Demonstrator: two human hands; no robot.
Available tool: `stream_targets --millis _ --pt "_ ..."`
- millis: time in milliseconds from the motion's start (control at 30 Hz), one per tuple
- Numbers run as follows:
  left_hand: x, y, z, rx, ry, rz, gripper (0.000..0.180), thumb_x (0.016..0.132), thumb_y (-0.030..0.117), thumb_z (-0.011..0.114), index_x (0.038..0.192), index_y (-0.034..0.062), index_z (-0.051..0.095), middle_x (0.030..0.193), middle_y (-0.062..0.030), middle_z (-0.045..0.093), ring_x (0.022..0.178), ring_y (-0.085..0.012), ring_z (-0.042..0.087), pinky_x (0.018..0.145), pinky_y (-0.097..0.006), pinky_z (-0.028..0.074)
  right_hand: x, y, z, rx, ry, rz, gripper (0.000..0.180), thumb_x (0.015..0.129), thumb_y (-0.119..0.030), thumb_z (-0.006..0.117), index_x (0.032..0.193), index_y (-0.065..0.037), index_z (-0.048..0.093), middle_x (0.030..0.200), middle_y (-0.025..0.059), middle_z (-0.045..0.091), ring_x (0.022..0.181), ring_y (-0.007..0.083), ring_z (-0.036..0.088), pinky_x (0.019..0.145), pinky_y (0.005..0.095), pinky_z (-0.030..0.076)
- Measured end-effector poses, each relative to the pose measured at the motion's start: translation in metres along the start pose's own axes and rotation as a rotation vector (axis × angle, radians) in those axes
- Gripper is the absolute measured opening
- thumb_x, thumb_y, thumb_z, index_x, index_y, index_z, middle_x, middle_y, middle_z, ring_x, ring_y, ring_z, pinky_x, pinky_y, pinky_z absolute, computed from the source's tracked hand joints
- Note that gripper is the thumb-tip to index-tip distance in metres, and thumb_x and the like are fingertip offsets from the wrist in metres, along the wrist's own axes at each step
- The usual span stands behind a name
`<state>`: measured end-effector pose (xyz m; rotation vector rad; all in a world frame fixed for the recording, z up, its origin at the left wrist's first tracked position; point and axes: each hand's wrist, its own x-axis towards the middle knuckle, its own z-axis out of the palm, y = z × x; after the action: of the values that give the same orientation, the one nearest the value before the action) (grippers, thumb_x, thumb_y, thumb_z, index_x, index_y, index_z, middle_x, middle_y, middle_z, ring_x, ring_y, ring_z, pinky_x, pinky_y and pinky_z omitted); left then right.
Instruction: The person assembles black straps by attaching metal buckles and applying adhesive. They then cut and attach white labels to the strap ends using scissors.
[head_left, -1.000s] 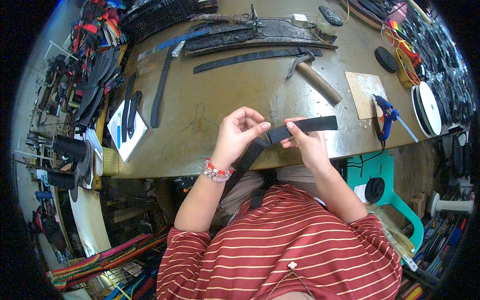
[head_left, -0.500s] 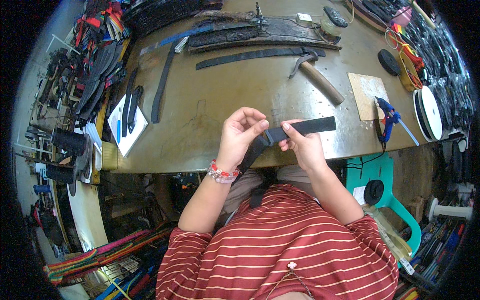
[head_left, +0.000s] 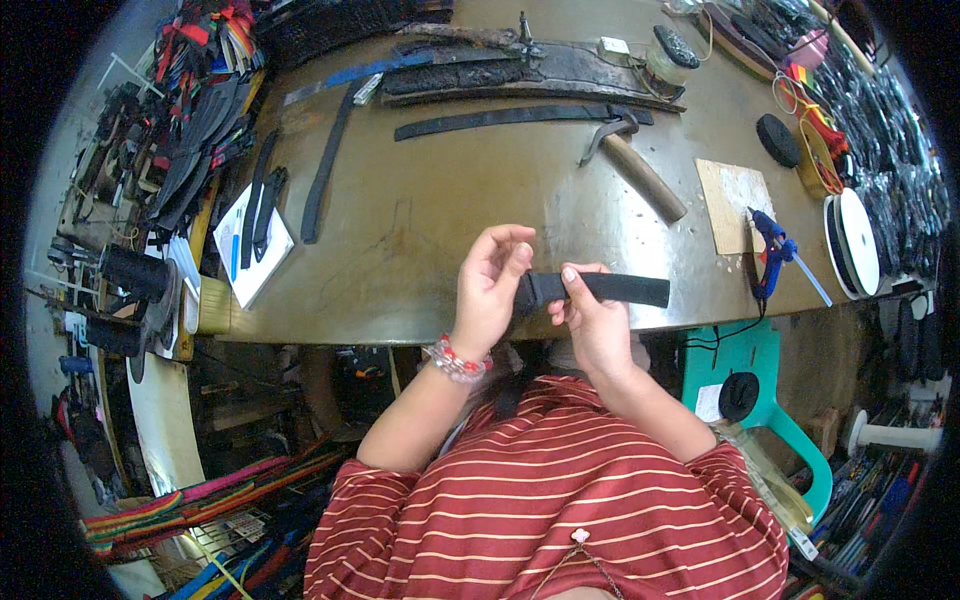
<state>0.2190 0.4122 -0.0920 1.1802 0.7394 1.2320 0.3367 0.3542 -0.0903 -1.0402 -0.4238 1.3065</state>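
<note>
A black webbing strap runs across between my hands above the near edge of the table. My right hand pinches it between thumb and fingers, and its flat end sticks out to the right. At the other side of a dark loop or buckle on the strap, my left hand is closed round it, its thumb upright near the curled fingers. The part of the strap behind the left hand is mostly hidden. Beaded bracelets circle my left wrist.
A hammer lies beyond my hands, its head against a long black strap. At right are a blue glue gun, cardboard and a white spool. More straps rest on white paper at left. A green chair stands right.
The strap's free end has swung down, from tilted upward to slightly downward at the right. Both hands have moved a little lower, and the left has shifted right.
</note>
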Motion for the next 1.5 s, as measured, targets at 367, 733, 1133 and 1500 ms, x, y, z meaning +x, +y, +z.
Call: stream_targets --millis 367,733,1133,1500 --pt "-0.014 -0.007 -0.007 0.042 -0.189 0.002 0.027 0.092 0.026 0.053 0.108 0.0050 0.053 0.107 -0.0065 0.054 0.098 -0.0138 0.052 0.088 -0.029 0.041 -0.001 -0.007 -0.006 0.081 -0.051 0.123 0.013 0.086 -0.010 0.062 0.093 -0.005 0.053 0.072 0.0005 0.052 0.059 0.0090 0.050 0.051 0.0219 0.040" --pt "-0.014 0.019 -0.034 -0.082 -0.389 -0.346 0.018 0.091 0.021 0.055 0.086 0.0057 0.048 0.114 -0.0160 0.056 0.098 -0.0153 0.054 0.088 -0.031 0.043 0.012 -0.036 -0.021 -0.333 -0.075 -0.021 0.016 0.086 -0.009 0.059 0.100 -0.001 0.058 0.077 0.0040 0.061 0.062 0.0093 0.057 0.055 0.0223 0.049" --pt "-0.018 0.013 -0.022 0.047 -0.417 -0.277 0.011 0.085 0.009 0.063 0.090 0.0024 0.056 0.089 -0.0029 0.057 0.079 -0.0085 0.055 0.068 -0.024 0.047 0.010 -0.039 -0.025 -0.404 -0.369 0.010 0.021 0.087 -0.010 0.060 0.104 0.001 0.055 0.093 0.0090 0.061 0.074 0.0138 0.062 0.060 0.0246 0.054" --pt "0.006 -0.001 -0.004 -0.113 -0.311 -0.328 0.020 0.088 0.007 0.057 0.106 -0.0016 0.057 0.100 -0.0105 0.062 0.087 -0.0156 0.062 0.069 -0.028 0.056 0.043 -0.126 -0.242 -1.567 0.858 -0.830 0.037 0.080 -0.030 0.068 0.101 -0.003 0.054 0.080 0.0137 0.058 0.076 0.0246 0.057 0.067 0.0366 0.045"
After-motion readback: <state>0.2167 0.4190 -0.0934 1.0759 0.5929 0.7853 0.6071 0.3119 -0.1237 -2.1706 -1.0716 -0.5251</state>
